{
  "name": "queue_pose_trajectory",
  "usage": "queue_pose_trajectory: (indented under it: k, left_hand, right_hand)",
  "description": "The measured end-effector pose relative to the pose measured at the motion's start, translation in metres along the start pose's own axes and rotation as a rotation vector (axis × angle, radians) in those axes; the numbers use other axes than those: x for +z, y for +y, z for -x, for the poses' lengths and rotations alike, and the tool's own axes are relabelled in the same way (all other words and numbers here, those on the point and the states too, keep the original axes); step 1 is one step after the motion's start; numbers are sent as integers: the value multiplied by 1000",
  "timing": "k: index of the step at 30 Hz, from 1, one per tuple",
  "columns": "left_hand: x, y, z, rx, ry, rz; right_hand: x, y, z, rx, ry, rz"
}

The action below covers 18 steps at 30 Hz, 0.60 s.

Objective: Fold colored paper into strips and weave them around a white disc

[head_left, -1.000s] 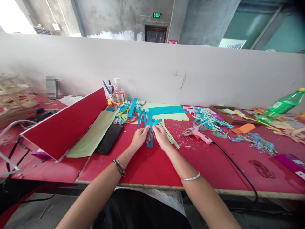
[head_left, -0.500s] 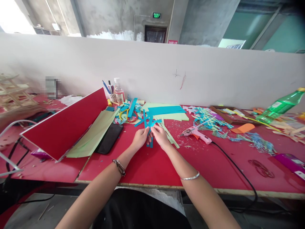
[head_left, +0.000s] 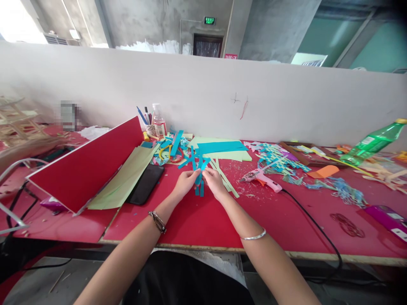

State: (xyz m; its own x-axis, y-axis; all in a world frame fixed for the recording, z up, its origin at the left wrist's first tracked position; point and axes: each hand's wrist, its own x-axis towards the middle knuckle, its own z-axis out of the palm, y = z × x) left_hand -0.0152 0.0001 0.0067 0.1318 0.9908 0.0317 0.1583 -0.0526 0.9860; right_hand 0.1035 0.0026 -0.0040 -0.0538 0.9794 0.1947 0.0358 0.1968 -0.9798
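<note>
Both hands meet at the middle of the red table. My left hand (head_left: 187,182) pinches a blue paper strip (head_left: 199,178) between thumb and fingers. From the other side my right hand (head_left: 213,181) pinches the same strip, its fingertips almost touching the left ones. Other blue strips (head_left: 193,157) fan out just beyond the fingers, and blue ends lie below them on the table. How the held strip is folded is too small to tell. Pale green strips (head_left: 226,178) lie beside my right hand. Behind are blue sheets (head_left: 221,146) on pale green paper (head_left: 244,156).
A pink glue gun (head_left: 264,178) with a black cord lies to the right. On the left are a phone (head_left: 146,184) and a red board (head_left: 95,161). Scissors (head_left: 163,153) rest among paper scraps. A green bottle (head_left: 372,144) leans at the far right, near blue tassels (head_left: 346,190).
My hands stay in nearly the same place. The fingers have shifted on the blue strip, and the left fingers that curled beneath it no longer show there.
</note>
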Motion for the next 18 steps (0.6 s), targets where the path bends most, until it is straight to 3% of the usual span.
queue_pose_trajectory:
  k: [11, 18]
  left_hand:
    - [1, -5, 1, 101, 66, -86]
    - [0, -5, 0, 113, 95, -96]
  right_hand:
    - [1, 1, 1, 26, -74, 36]
    - [1, 2, 0, 26, -28, 23]
